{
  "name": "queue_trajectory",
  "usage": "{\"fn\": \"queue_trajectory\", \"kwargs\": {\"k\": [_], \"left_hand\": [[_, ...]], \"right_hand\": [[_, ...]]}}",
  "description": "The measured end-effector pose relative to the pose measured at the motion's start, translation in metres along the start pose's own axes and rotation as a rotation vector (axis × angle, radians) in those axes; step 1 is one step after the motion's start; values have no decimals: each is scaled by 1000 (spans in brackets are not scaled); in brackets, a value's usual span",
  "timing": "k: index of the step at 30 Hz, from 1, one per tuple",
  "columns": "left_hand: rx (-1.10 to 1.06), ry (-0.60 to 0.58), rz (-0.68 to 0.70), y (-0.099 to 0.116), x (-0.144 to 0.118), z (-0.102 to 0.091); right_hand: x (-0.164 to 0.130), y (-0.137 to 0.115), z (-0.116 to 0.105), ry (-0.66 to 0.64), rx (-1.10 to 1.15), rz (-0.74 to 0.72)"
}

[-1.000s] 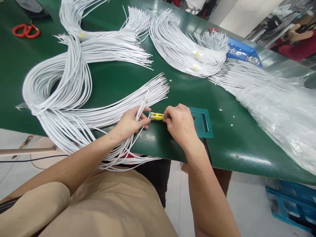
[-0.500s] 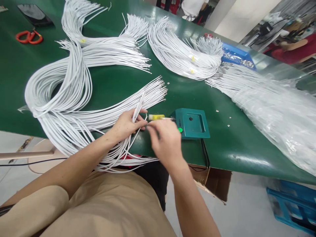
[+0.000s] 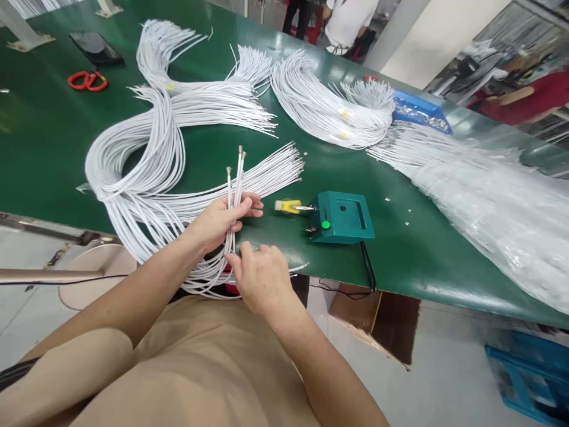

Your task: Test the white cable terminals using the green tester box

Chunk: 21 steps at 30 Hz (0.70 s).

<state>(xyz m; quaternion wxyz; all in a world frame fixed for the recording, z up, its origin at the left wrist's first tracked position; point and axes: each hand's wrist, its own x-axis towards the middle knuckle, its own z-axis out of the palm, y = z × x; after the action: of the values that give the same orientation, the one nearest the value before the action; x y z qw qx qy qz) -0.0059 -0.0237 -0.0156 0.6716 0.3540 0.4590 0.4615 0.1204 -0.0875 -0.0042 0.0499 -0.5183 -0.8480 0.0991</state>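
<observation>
My left hand is closed around several white wires, which stand up between thumb and fingers with metal-tipped ends on top. Just below it, my right hand has curled fingers, its thumb against the lower part of the same wires. What lies inside the right palm is hidden. Right of both hands sits a small teal machine with a lit green button. A metal shaft with a yellow piece points from the machine towards my left hand.
A large bundle of white wires curves over the green table at left. More bundles, a blue tray and plastic-wrapped wires lie farther off. Red-handled scissors and a phone are at upper left. Other people stand beyond.
Both hands have moved away from the yellow piece. My right hand has dropped down and left to the lower wires; the wires in my left hand now stand more upright. The view has shifted.
</observation>
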Motion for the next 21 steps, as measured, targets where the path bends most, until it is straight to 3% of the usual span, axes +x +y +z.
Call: {"fn": "queue_trajectory", "kwargs": {"k": [2,5,10,13,17,21], "left_hand": [[-123,-5,-42,2,-4,1],[-197,-56,-73,4,-12,0],[-46,-208,-153,0,-25,-14],[55,-141,-84,-4,-27,-20],[49,40,-7,-5,-27,-19],[205,-31,4,-6,-26,-13]], "right_hand": [[1,-2,-1,-52,119,118],[4,2,0,-68,366,141],[3,10,9,48,773,277],[-1,11,15,62,973,345],[-3,9,22,83,1077,397],[-4,10,22,57,1062,394]]}}
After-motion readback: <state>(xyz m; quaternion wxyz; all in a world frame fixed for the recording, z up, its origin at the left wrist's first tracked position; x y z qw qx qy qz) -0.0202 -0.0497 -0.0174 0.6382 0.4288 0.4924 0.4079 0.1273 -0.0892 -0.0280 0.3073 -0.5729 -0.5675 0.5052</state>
